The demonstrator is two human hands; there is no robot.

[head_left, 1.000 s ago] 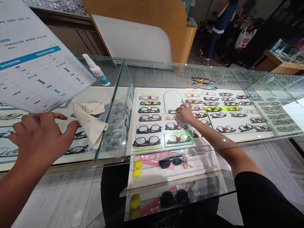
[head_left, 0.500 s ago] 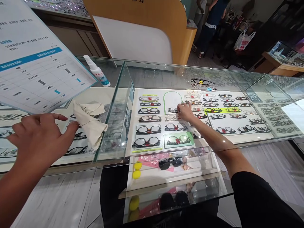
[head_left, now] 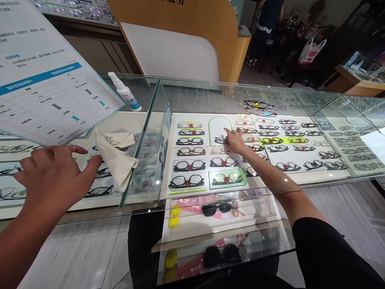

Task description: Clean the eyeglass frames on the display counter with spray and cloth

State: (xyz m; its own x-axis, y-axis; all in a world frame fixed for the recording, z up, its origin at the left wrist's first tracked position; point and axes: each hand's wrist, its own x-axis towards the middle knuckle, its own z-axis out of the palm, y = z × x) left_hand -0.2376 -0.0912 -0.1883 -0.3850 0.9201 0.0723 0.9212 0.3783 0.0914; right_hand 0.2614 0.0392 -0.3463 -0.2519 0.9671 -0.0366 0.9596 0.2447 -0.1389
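Observation:
My right hand (head_left: 236, 141) reaches into the glass display case, its fingers at the end of a small pair of eyeglasses (head_left: 221, 139). Those eyeglasses lie inside a green arch outline, and my fingers partly hide them. My index finger is lifted off while the other fingers stay on the frame. On the left, my left hand (head_left: 55, 172) hovers over the glass top with thumb and fingers apart, holding nothing. A crumpled cream cleaning cloth (head_left: 116, 154) lies just right of its thumb. Rows of eyeglasses (head_left: 190, 165) surround my right hand.
A white spray bottle (head_left: 128, 96) stands on the glass beside a printed price sheet (head_left: 60, 96). An upright glass divider (head_left: 147, 136) separates the case sections. Black sunglasses (head_left: 217, 207) and yellow round pieces (head_left: 174, 221) lie in front. A person (head_left: 267, 20) stands far back.
My right index finger has lifted and straightened, and the eyeglasses by it have tilted slightly. The left hand keeps its pose. The whole view has shifted a little.

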